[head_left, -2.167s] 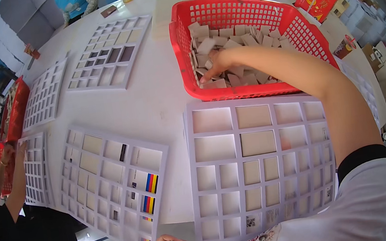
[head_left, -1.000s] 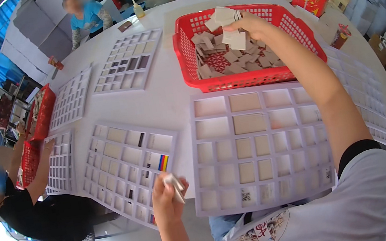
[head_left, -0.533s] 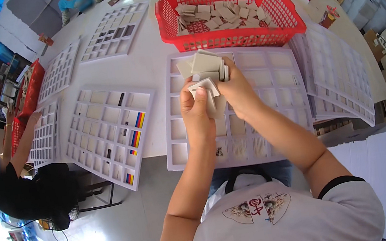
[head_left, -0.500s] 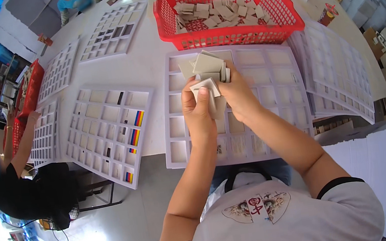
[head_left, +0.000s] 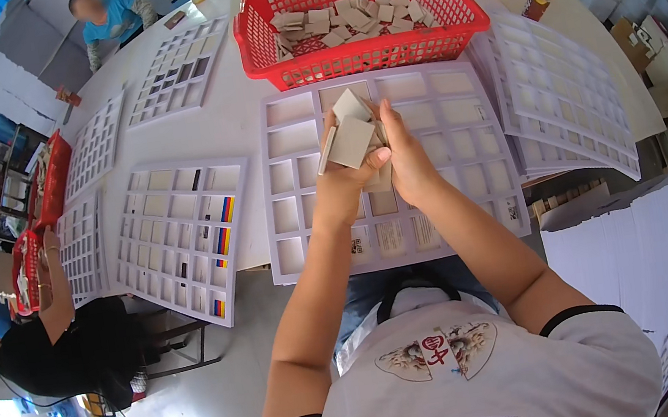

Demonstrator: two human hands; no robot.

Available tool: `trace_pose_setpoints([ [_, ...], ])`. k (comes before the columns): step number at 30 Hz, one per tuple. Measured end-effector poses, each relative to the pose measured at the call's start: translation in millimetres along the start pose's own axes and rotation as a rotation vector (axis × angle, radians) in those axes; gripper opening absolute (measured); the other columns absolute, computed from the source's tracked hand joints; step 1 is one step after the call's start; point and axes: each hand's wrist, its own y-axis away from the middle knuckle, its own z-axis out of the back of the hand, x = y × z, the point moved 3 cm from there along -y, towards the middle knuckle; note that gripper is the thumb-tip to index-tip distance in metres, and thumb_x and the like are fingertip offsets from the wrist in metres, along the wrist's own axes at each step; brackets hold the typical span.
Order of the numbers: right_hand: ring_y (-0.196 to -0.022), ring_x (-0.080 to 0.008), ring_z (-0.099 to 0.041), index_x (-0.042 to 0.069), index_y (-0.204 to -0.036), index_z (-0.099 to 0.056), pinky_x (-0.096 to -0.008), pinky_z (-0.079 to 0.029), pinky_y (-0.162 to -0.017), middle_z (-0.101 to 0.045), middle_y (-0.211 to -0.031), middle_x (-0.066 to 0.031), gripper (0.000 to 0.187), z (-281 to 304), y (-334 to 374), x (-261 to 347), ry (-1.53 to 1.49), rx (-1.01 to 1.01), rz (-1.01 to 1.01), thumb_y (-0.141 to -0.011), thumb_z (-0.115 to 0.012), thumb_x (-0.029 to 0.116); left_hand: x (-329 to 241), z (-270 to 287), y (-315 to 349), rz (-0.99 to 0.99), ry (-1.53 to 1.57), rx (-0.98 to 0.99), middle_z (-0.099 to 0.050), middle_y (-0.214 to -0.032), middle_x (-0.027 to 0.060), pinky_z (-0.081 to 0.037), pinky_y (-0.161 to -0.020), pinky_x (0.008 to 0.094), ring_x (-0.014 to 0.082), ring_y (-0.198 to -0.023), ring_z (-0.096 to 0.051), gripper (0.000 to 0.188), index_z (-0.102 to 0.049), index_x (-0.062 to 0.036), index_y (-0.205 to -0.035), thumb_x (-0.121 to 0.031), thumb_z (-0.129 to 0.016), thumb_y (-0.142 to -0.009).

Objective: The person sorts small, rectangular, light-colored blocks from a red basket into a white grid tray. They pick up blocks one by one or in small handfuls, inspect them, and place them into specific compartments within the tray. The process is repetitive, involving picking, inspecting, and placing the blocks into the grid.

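Note:
Between my two hands, above a pale lavender compartment tray [head_left: 274, 217], is a loose bundle of beige-grey square cardboard pieces [head_left: 352, 142]. My left hand [head_left: 338, 195] is closed round them from below, its thumb pressed along the front. Against their right side rests my right hand [head_left: 412, 170], also gripping the bundle; some of its fingers are hidden behind the pieces. The squares point different ways, several tilted. Most tray compartments show a pale bottom, and a few near the front edge bear printed patches.
Just beyond the tray stands a red plastic basket [head_left: 364, 59] holding many similar squares. Stacked trays [head_left: 565, 91] lie at the right. More compartment trays [head_left: 176, 239] cover the table's left, some with dark or coloured pieces. One co-worker [head_left: 72, 348] sits at the left, another [head_left: 111, 22] at the far side.
My right hand has shifted from the bundle's top to its right side, and the squares are turned differently in my hands. The co-worker's arm at left has moved lower. The view has shifted slightly.

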Motion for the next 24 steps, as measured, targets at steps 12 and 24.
trace_pose_setpoints([
  [12,-0.099,-0.0134,-0.058,0.003,-0.116,-0.06,-0.0288,-0.045,-0.087,-0.062,-0.109,-0.0054,0.052,15.0,1.1,27.8,-0.007,0.009,-0.025,-0.095,-0.055,0.05,9.9,-0.2,-9.2,0.032,-0.174,-0.024,-0.06,-0.119,0.0017,-0.048,-0.091,0.0294,0.0135,-0.11,-0.057,0.082,-0.044,-0.0062,-0.141,-0.007,-0.086,-0.071],
  [24,-0.092,-0.0216,-0.065,0.003,-0.104,-0.055,-0.0375,-0.053,-0.078,-0.064,-0.101,-0.013,0.022,22.5,-11.5,23.2,-0.374,-0.109,0.007,-0.095,-0.053,0.022,12.0,8.6,1.3,0.126,-0.036,-0.081,-0.06,-0.123,0.0064,-0.048,-0.096,0.033,0.0185,-0.115,-0.057,0.094,-0.039,-0.0045,-0.147,-0.011,-0.089,-0.067],
])
